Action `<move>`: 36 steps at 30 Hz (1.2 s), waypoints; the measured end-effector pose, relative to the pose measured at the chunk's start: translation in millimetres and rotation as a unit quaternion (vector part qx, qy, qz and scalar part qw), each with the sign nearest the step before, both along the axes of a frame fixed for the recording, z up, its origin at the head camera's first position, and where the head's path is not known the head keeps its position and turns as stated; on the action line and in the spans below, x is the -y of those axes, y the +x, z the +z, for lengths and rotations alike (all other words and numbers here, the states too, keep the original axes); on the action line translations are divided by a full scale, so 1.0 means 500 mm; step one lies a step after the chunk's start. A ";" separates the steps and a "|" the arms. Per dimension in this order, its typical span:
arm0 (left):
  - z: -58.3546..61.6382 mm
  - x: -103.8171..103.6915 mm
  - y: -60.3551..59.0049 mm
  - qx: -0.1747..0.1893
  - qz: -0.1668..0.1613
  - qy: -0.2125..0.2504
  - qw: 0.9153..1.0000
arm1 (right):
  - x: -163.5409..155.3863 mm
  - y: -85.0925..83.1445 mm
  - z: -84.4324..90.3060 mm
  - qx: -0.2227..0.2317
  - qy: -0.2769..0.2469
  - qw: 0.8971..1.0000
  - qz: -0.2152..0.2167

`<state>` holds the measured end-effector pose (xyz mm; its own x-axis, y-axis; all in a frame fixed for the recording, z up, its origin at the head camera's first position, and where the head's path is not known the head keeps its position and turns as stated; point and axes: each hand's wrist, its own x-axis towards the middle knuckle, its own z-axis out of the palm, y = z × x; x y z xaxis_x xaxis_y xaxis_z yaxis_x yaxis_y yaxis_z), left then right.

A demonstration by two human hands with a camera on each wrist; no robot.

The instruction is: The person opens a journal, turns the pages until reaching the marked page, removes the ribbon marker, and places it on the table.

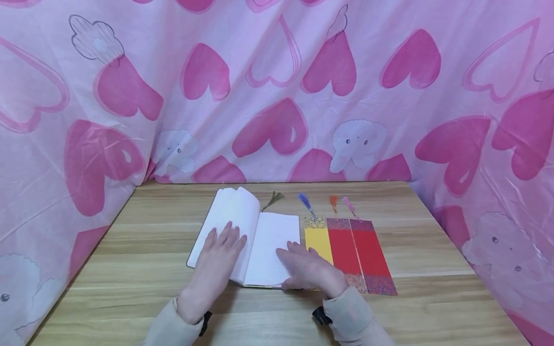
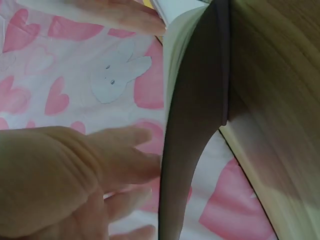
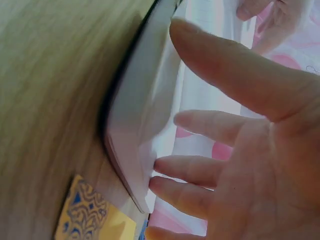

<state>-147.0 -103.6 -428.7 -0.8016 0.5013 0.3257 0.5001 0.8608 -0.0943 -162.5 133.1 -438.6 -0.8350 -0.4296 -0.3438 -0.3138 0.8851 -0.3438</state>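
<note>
A notebook [image 1: 277, 250] lies open on the table, with blank white pages showing. Its left side is raised off the table; the dark outer cover [image 2: 200, 95] shows from below in the left wrist view. My left hand [image 1: 215, 262] rests on the left page with its fingers straight and spread. My right hand [image 1: 306, 265] touches the right page near its outer edge, fingers extended, as the right wrist view also shows. From the notebook's top pokes a dark green tassel [image 1: 273, 199]; whatever it hangs from is hidden by the pages.
Right of the notebook lie a yellow bookmark [image 1: 317, 238] with a blue tassel and two red bookmarks, the middle one [image 1: 344, 247] and the right one [image 1: 373, 252], with orange and pink tassels. A pink heart-patterned cloth [image 1: 268, 125] surrounds the wooden table [image 1: 433, 288].
</note>
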 end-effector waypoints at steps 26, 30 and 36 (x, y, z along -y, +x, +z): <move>-0.045 -0.033 0.006 0.002 -0.089 0.001 0.996 | -0.006 -0.009 0.009 -0.131 -0.075 0.988 -0.011; -0.047 -0.037 0.007 -0.022 -0.090 0.003 0.996 | -0.002 -0.007 0.015 -0.173 -0.090 0.981 -0.021; -0.053 -0.041 0.006 -0.052 -0.085 0.012 0.995 | 0.008 -0.003 0.026 -0.221 -0.111 0.968 -0.033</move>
